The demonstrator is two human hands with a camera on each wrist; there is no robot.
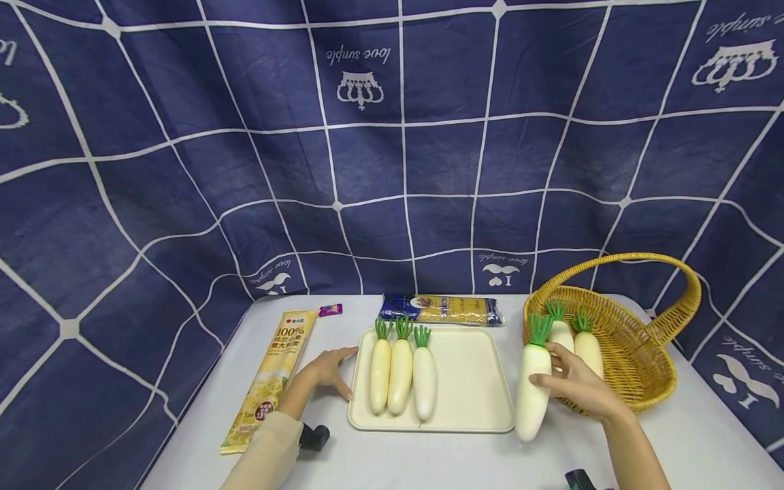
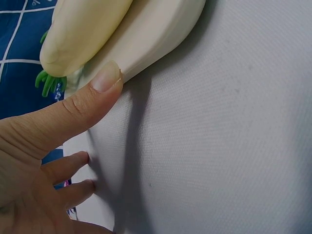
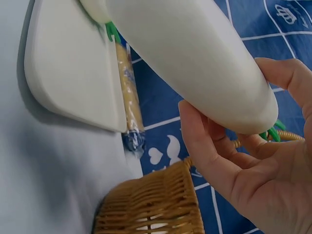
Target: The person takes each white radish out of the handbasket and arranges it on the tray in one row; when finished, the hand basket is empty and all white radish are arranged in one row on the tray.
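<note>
My right hand (image 1: 574, 384) grips a white radish (image 1: 531, 398) with green tops between thumb and fingers. It is held above the table, between the tray's right edge and the wicker basket. In the right wrist view, this radish (image 3: 195, 63) fills the space between the fingers. My left hand (image 1: 326, 373) is at the left edge of a cream tray (image 1: 468, 381), fingers spread. Its thumb (image 2: 80, 109) touches the tray's rim in the left wrist view. Three radishes (image 1: 400, 378) lie side by side on the tray's left half, tops toward the back.
The yellow wicker basket (image 1: 640, 354) with a tall handle stands at the right, two radishes (image 1: 589, 354) inside. A noodle packet (image 1: 272, 381) lies left of the tray. Behind the tray is a pasta bag (image 1: 444, 309). A small purple packet (image 1: 331, 310) lies at the back left.
</note>
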